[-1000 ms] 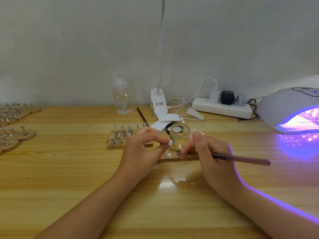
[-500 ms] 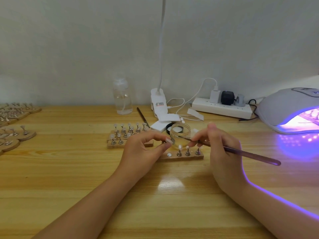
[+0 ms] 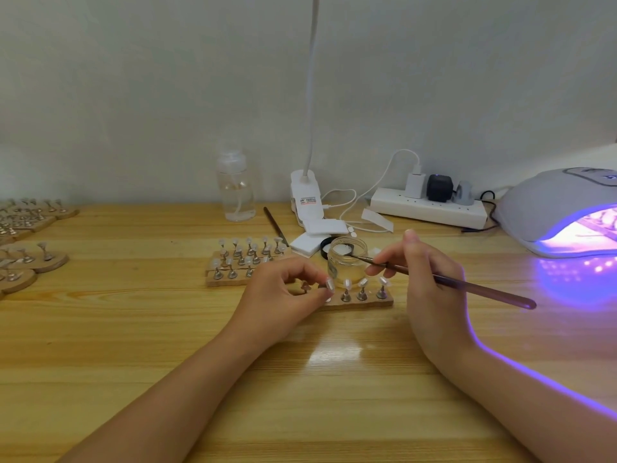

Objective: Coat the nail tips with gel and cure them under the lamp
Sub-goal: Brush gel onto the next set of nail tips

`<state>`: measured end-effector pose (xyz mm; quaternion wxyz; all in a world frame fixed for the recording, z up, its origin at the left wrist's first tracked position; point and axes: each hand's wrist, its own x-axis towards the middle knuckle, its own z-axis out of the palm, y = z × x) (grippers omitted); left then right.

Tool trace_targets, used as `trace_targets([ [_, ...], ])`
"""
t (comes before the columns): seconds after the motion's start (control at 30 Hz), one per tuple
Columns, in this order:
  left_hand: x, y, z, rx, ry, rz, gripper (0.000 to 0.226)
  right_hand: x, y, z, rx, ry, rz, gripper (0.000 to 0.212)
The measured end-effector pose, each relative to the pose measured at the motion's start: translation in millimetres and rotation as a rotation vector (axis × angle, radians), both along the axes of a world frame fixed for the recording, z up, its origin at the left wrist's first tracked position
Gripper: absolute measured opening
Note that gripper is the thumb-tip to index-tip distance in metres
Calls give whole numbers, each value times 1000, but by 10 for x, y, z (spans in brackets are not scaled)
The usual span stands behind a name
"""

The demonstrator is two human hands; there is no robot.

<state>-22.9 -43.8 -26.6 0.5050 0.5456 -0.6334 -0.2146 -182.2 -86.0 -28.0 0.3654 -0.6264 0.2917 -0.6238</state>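
Note:
A small clear gel jar stands open at the table's middle. My right hand pinches a long brown brush whose tip dips into the jar's mouth. In front of the jar lies a narrow wooden strip with three nail tips on metal stands. My left hand pinches one nail tip on its stand at the strip's left end. At the right edge, the grey curing lamp glows violet.
A wooden block with several nail-tip stands sits behind my left hand. More stands on wooden bases fill the far left. A clear bottle, a clip lamp, white pads, a spare brush and a power strip line the back.
My right hand lifted the brush from the strip's nail tips, passed it over the tip held in my left hand, and now its tip is in the jar. My left hand stayed put.

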Motion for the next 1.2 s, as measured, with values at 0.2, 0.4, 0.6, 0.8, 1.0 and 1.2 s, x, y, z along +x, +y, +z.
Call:
trace_targets([
  [0.2,-14,-9,-8,21,-3,19,30,-15,8,-7,-12,56,-11,39],
  [0.4,-10,-20,-29,52,-64,13,36,-15,26,33,-29,199,-56,10],
  [0.6,-5,-28,-42,58,-71,17,35,-15,37,36,-240,332,-112,7],
  [0.8,2,-29,-53,51,-82,15,36,-71,-40,32,-454,503,-171,17],
  [1.0,-2,-30,-55,44,-62,8,37,-65,-62,-6,-575,662,-248,21],
  [1.2,5,-32,-68,30,-69,2,38,-61,-87,-45,-580,759,-247,22],
])
